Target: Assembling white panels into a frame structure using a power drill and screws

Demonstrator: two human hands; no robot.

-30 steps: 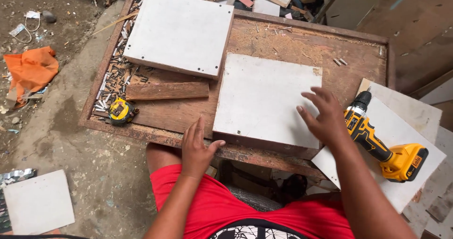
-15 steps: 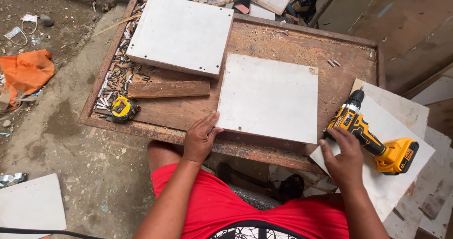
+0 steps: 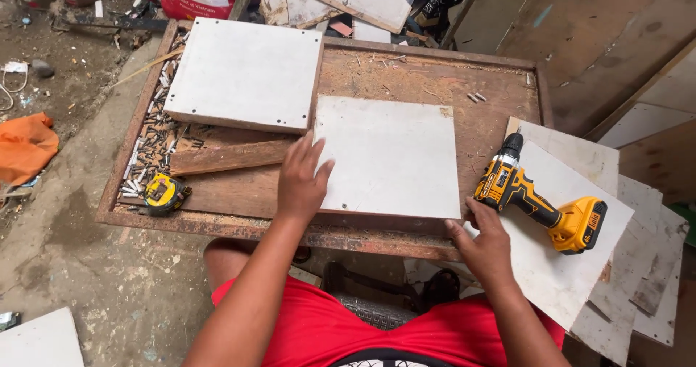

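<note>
While 2 hands work at near edge of wooden workbench (image 3: pixel 406 70): left hand (image 3: pixel 301 182) flat, fingers spread, pressing left edge of white square panel (image 3: pixel 388 157); right hand (image 3: pixel 482 244) loose, unclenched, at panel's near right corner, just beside 1 yellow-black cordless drill (image 3: pixel 540 200). Panel plain, smooth, lies flat mid-bench. 1 yellow tape measure (image 3: pixel 165 193) left. Farther: 1 thicker white board (image 3: pixel 246 73), corner holes visible.
</note>
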